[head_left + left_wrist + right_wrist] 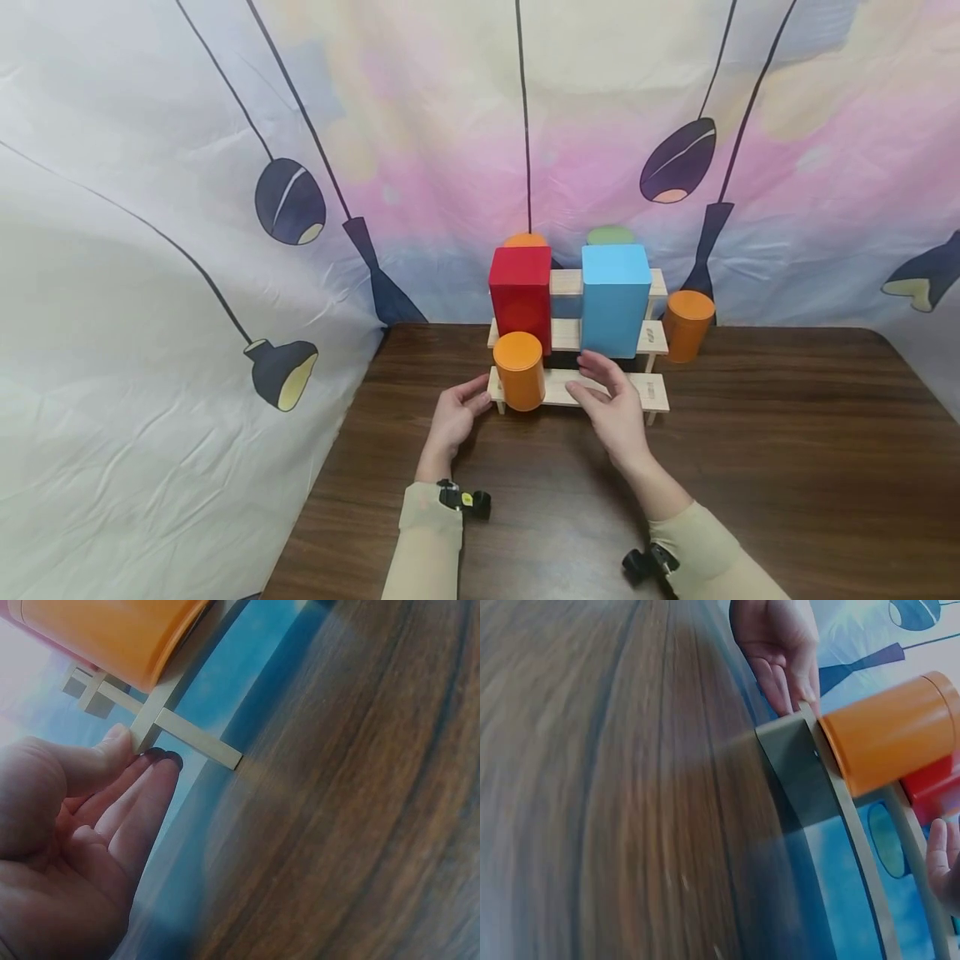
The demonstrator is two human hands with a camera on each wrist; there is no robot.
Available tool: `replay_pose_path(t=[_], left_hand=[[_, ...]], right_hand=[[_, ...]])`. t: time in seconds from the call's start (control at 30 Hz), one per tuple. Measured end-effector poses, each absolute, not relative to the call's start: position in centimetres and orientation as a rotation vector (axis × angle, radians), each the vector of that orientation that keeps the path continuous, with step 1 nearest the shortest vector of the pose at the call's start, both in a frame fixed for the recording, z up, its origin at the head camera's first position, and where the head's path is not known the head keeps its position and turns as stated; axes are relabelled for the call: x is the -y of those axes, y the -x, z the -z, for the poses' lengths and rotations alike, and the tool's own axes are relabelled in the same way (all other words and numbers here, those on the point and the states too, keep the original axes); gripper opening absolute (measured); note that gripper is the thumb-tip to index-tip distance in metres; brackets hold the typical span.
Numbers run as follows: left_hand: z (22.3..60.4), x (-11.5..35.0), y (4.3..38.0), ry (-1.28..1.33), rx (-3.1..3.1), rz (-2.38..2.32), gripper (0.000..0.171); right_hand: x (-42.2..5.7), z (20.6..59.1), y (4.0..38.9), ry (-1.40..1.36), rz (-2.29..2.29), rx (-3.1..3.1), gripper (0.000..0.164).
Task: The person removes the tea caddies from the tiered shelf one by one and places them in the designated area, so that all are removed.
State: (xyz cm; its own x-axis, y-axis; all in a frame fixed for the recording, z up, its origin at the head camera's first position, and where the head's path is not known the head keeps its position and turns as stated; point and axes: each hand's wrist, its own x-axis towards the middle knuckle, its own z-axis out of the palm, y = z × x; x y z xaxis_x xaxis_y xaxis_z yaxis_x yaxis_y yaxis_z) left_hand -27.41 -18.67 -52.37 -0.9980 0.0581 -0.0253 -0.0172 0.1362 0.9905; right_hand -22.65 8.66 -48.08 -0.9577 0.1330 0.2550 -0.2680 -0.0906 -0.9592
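Note:
A three-tier wooden stand [647,390] is on the table. My left hand [453,417] pinches the left end of its lowest shelf between thumb and fingers, as the left wrist view shows. On that shelf's left part an orange cylinder [521,379] stands upright. My right hand [618,417], fingers apart and holding nothing, hovers by the lowest shelf under the blue box. In the right wrist view only some fingers [937,851] of it show. A red box [520,287] and a blue box [615,300] stand on the middle shelf.
Beside the stand's right end is another orange cylinder [687,329]. Behind the boxes, an orange top [525,240] and a green top [611,235] peek out, mostly hidden. A printed cloth [450,125] hangs behind the brown wooden table [787,450].

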Motion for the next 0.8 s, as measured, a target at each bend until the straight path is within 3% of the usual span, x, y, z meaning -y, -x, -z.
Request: replay_pose_path(t=[0.8], left_hand=[[52.5, 18.6, 27.2, -0.024, -2.398, -2.044, 0.035]], right_hand=[[-2.2, 49.4, 23.8, -0.137, -1.995, 2.005, 0.076]])
